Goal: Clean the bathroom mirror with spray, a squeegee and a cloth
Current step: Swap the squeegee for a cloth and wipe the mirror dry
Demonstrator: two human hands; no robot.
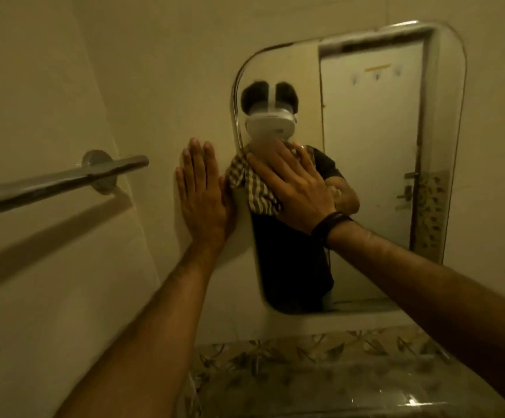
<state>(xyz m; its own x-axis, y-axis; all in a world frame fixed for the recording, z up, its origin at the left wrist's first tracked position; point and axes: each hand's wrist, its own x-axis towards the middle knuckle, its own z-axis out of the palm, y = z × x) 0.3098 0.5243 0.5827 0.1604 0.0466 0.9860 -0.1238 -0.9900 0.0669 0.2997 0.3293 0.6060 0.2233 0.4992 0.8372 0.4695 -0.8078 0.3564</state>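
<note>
A rounded wall mirror (365, 164) hangs ahead of me and reflects a person wearing a white headset, plus a white door. My right hand (293, 188) presses a checked cloth (254, 188) flat against the glass near the mirror's left edge, fingers spread over it. My left hand (203, 191) lies flat and open on the tiled wall just left of the mirror, fingers together and pointing up, holding nothing. A dark band circles my right wrist. No spray bottle or squeegee is in view.
A chrome towel bar (49, 185) juts out from the left wall at hand height. Below the mirror runs a band of leaf-patterned tiles (305, 357), and a shiny rim (411, 402) shows at the bottom right.
</note>
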